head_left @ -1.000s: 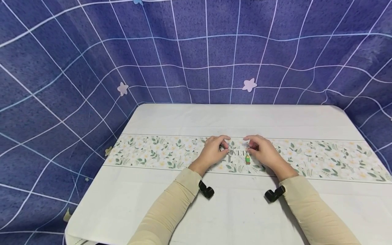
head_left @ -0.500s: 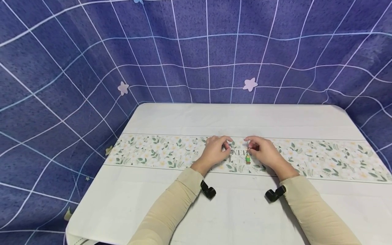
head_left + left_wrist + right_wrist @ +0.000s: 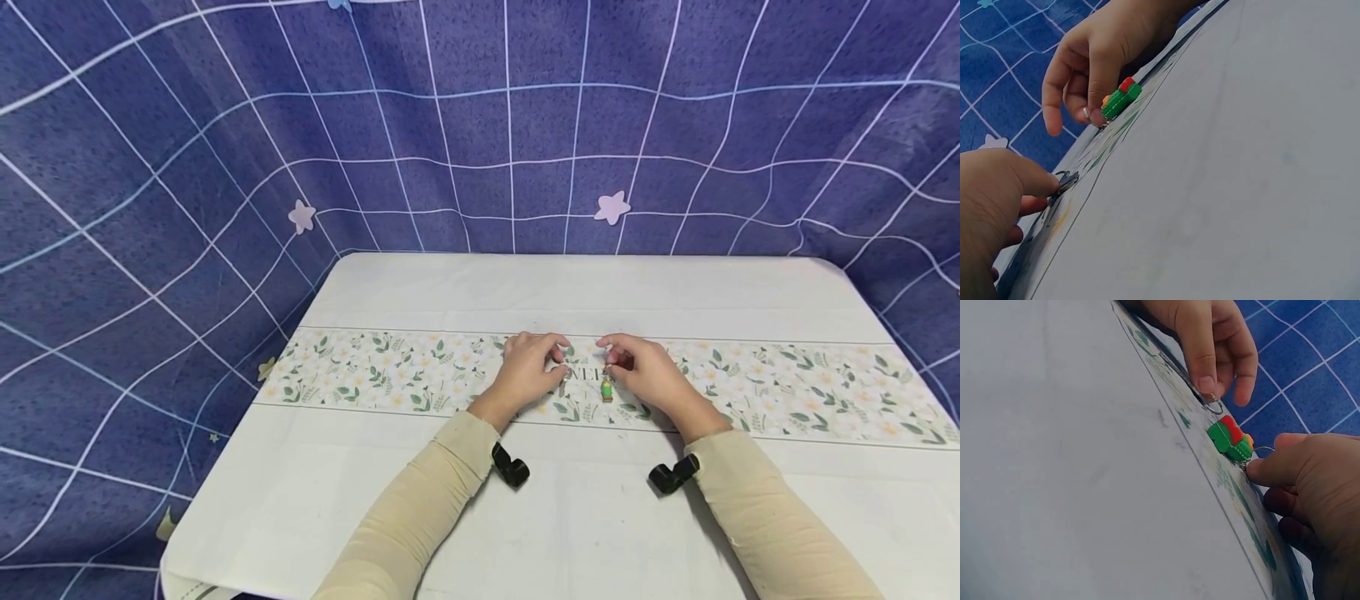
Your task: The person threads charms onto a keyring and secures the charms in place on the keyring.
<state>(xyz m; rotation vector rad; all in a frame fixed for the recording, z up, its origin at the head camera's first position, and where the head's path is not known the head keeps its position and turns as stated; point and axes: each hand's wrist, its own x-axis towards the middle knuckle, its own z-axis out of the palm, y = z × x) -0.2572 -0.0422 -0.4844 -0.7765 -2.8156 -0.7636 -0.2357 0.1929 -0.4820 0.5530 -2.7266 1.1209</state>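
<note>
My left hand [image 3: 522, 371] pinches a small metal key [image 3: 1068, 182] between thumb and fingers, just over the flowered strip. In the right wrist view a thin metal ring [image 3: 1214, 407] shows at that hand's thumb tip. Opposite it, my right hand [image 3: 647, 372] pinches the metal ring [image 3: 1264, 449] of a keychain. From this ring hangs a small green charm [image 3: 607, 391] with red and orange parts, which lies close over the strip. The key and the charm are apart, with a short gap between the two hands.
A white cloth with a printed band of flowers and leaves [image 3: 390, 367] covers the table [image 3: 600, 517]. Behind and to the left hangs a blue curtain [image 3: 480, 133] with a grid and stars. A black wrist camera [image 3: 510, 467] sits on each sleeve.
My left hand has shifted slightly to the right, and the key shows less in the head view. The right hand and the charm have hardly moved.
</note>
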